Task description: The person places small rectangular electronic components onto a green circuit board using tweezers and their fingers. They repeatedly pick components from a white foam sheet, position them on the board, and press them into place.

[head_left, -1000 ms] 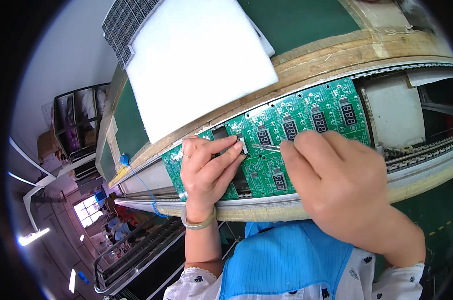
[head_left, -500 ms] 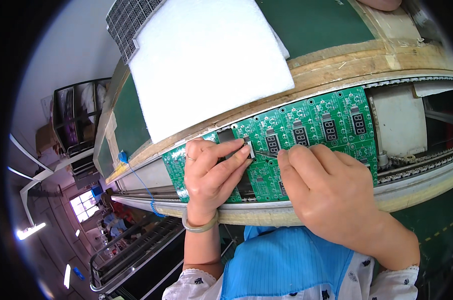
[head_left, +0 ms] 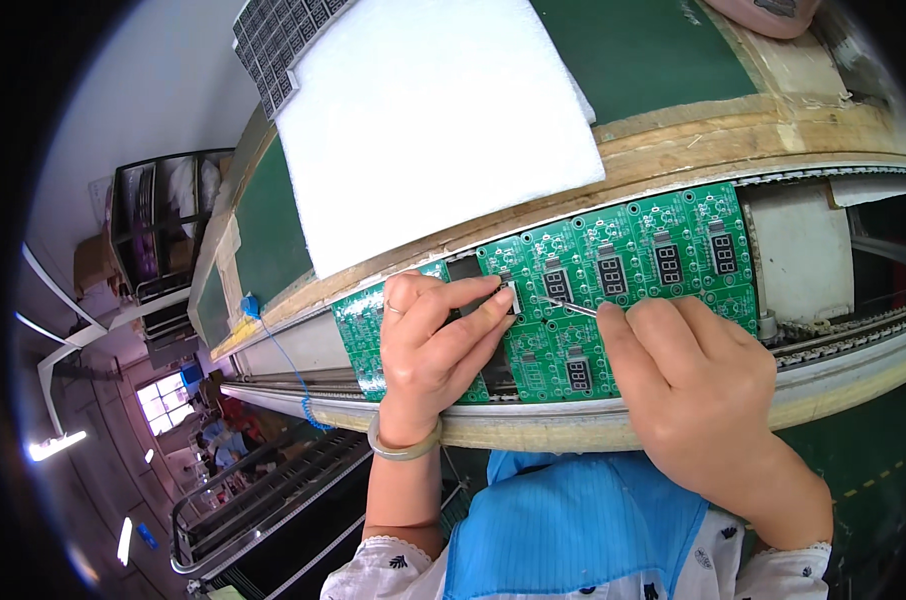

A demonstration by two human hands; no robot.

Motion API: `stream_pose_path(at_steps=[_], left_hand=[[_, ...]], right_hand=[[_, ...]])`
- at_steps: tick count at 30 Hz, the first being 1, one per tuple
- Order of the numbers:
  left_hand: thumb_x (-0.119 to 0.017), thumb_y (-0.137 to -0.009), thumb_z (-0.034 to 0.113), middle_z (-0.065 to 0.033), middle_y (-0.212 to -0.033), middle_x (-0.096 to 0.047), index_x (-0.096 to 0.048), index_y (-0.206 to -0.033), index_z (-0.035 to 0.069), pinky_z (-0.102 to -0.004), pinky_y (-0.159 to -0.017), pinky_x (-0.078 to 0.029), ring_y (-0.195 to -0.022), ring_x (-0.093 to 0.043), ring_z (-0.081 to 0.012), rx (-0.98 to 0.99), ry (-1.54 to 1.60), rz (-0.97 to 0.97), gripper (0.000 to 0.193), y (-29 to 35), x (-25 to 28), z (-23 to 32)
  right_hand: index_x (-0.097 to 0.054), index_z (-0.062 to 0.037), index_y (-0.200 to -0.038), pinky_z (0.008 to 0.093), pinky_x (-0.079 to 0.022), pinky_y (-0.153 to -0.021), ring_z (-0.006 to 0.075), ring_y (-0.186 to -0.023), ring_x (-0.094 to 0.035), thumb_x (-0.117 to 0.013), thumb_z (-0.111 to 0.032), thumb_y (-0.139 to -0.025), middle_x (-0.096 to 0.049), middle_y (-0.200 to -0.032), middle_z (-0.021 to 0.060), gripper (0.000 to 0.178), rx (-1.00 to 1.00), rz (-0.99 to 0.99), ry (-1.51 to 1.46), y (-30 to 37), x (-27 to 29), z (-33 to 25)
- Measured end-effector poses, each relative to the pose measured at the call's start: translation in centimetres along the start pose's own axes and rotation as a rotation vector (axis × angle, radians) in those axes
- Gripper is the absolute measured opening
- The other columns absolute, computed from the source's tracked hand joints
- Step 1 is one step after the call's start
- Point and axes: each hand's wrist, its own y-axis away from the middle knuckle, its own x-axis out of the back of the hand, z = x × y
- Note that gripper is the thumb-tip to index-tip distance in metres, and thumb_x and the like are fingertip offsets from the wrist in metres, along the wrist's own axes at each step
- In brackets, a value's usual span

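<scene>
Left grip [head_left: 431,338], at the centre of the frame, has thumb and forefinger pinched on a small display [head_left: 514,298], mostly hidden by the fingertips; its pale side shows at the left end of a green circuit board [head_left: 558,335]. Whether it is seated there cannot be told. Right grip [head_left: 688,370], right of centre, is clenched around a thin metal tool [head_left: 576,308], whose tip points left, close to the nearest fitted display [head_left: 556,284]; contact is unclear. Three more dark displays stand along the board's upper row, and another sits in its lower row. A second green board [head_left: 358,332] lies left of centre, partly behind the left grip. Both boards lie along a metal track [head_left: 843,322]. Beyond it, a white foam sheet [head_left: 443,130] covers part of the green desk [head_left: 658,60], and a gridded dark panel [head_left: 285,45] stands out at the upper left. A blue coiled cord [head_left: 306,395] hangs at left.
</scene>
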Motion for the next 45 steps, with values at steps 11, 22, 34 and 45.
stream_pose_path(at_steps=[11,22,34,45], left_hand=[[-0.088,-0.069,0.006,-0.0028,-0.103,-0.074,-0.080,-0.095,0.010,-0.0346,-0.076,-0.044,-0.079,-0.057,-0.0195,0.009,-0.014,-0.015,0.027,-0.2,0.0,0.4],[-0.088,-0.068,0.006,-0.0039,-0.103,-0.076,-0.081,-0.097,0.009,-0.0345,-0.075,-0.045,-0.078,-0.057,-0.0196,-0.003,-0.001,-0.020,0.030,-0.3,0.0,0.2],[-0.087,-0.069,0.001,-0.0098,-0.103,-0.076,-0.079,-0.096,0.004,-0.0365,-0.077,-0.046,-0.082,-0.058,-0.0232,0.027,-0.003,-0.067,0.028,-0.7,0.3,0.9],[-0.089,-0.069,0.007,-0.0038,-0.103,-0.077,-0.082,-0.097,0.009,-0.0349,-0.076,-0.044,-0.078,-0.059,-0.0182,0.029,-0.010,-0.066,0.029,-1.0,0.4,0.9]], right_hand=[[-0.068,-0.0008,-0.119,0.0338,-0.052,-0.065,0.0268,-0.083,-0.064,-0.078,-0.002,-0.080,-0.061,-0.112,0.0137,0.041,-0.268,0.129,-0.110,2.4,1.5,1.3],[-0.058,0.0018,-0.141,0.0370,-0.055,-0.077,0.0329,-0.086,-0.071,-0.061,0.008,-0.090,-0.070,-0.103,0.0233,0.051,-0.602,0.007,-0.182,3.9,2.2,3.2],[-0.059,0.0039,-0.140,0.0360,-0.054,-0.074,0.0324,-0.080,-0.070,-0.061,0.008,-0.089,-0.069,-0.097,0.0222,0.051,-0.609,0.000,-0.165,3.6,2.5,3.2],[-0.059,0.0046,-0.139,0.0371,-0.055,-0.074,0.0329,-0.079,-0.070,-0.062,0.008,-0.089,-0.069,-0.097,0.0227,0.050,-0.592,0.017,-0.159,3.7,2.3,3.3]])
